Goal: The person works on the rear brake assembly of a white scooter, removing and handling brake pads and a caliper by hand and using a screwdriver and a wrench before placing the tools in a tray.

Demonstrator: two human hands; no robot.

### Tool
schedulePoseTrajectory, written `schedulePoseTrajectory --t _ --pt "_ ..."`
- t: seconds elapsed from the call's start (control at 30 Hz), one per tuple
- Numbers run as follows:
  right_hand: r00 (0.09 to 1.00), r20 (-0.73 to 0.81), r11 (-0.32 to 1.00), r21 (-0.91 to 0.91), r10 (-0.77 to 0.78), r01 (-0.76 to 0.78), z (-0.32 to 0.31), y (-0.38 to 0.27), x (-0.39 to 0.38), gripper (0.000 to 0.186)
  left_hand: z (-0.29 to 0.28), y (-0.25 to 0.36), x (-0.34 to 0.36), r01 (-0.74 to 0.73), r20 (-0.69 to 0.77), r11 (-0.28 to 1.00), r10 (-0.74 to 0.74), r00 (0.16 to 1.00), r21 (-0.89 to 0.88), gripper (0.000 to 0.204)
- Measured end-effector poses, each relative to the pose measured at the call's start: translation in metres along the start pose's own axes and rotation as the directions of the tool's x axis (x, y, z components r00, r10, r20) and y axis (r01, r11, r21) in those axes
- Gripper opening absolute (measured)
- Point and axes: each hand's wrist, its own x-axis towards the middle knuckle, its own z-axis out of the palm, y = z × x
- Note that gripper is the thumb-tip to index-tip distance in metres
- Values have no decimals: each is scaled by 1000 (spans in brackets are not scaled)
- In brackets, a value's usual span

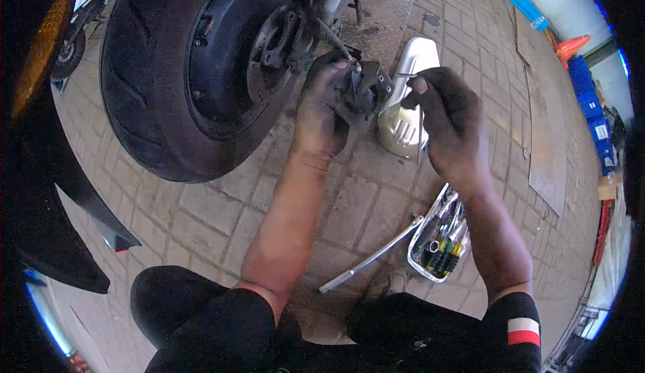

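Observation:
My left hand [316,104] grips a dark brake caliper [366,91] beside the hub of a large black wheel [161,71]; a hose runs down to the caliper. My right hand [449,111], just right of the caliper, pinches a thin metal hex key [407,75], its short end pointing left toward the caliper. Behind and between my hands, a silver plastic cover [396,134] lies on the paving.
A tray of tools [415,259] and a long metal bar [356,265] lie near my knees. Another scooter [70,51] stands at upper left, a dark panel [67,245] at left. Blue bins [591,104] and an orange cone [571,47] line the right wall.

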Motion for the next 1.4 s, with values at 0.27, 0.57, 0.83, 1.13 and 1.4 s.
schedulePoseTrajectory --t 0.27,0.57,0.83,1.13,1.4 --pt "881 190 830 -294 -434 473 -13 4 25 21 -2 13 4 143 80 989 -146 986 41 43" --pt "773 342 707 -320 -535 631 -17 6 35 25 -9 16 7 187 62 982 -187 980 14 49" --pt "650 530 621 -266 -544 737 -26 -11 46 31 -11 27 5 210 33 978 -210 977 -1 41" --pt "533 609 344 -407 -588 846 -27 -18 53 30 -2 33 -3 191 21 981 -192 981 41 24" --pt "375 581 64 -483 -722 873 -21 -10 61 28 -4 38 -6 150 79 985 -157 984 89 28"
